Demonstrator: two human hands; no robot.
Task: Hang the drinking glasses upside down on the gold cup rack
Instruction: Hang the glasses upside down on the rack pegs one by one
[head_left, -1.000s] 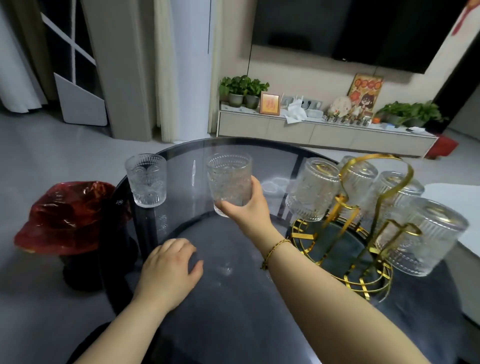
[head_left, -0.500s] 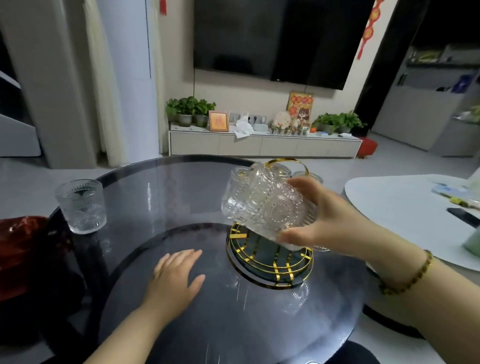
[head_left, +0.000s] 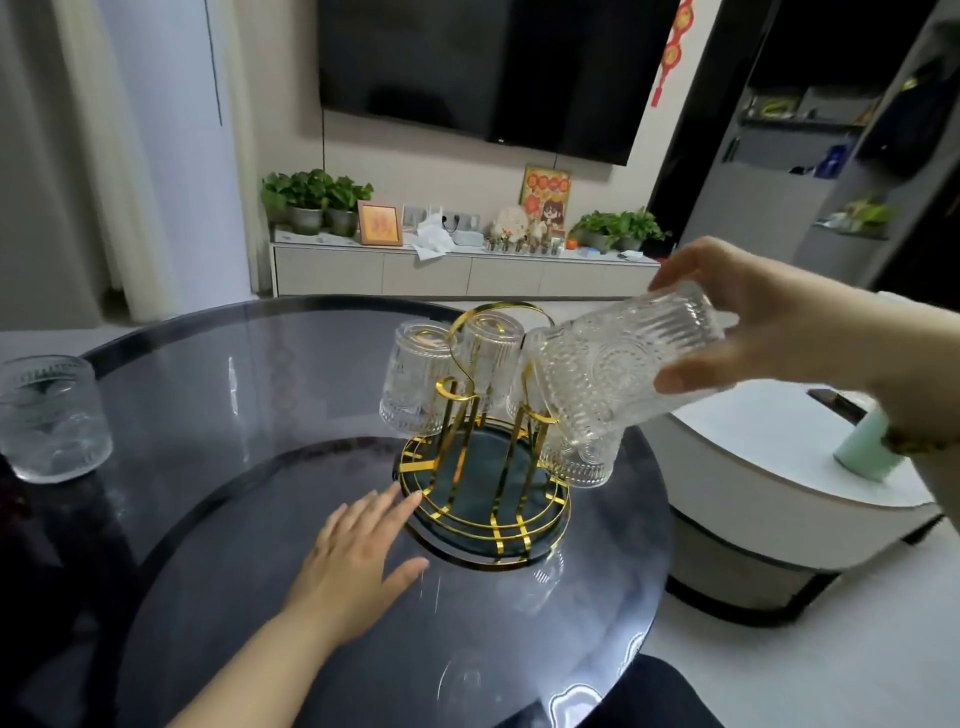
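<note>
My right hand (head_left: 769, 338) grips an embossed drinking glass (head_left: 618, 369) around its thick base end, thumb underneath and fingers over the top. The glass is clear, pressed with fine vertical ribs and a round sunburst medallion on its side, and it is tipped over so the mouth points down and to the left, right at the gold cup rack (head_left: 485, 467). Its rim sits close against one of the rack's right-hand prongs (I cannot tell whether the prong is already inside the mouth).

The rack stands on the dark round glass table (head_left: 218, 519), its wire base ring around a dark green tray. Two hung glasses (head_left: 415, 384) at the back left are upside down on their prongs, and another ribbed one (head_left: 582, 462) hangs low on the right, partly hidden behind the glass I hold.

My left hand (head_left: 358, 561) lies flat and open on the tabletop, holding nothing, fingertips touching the base ring of the rack.

One upright glass (head_left: 49, 421) stands well apart at the table's left edge.
</note>
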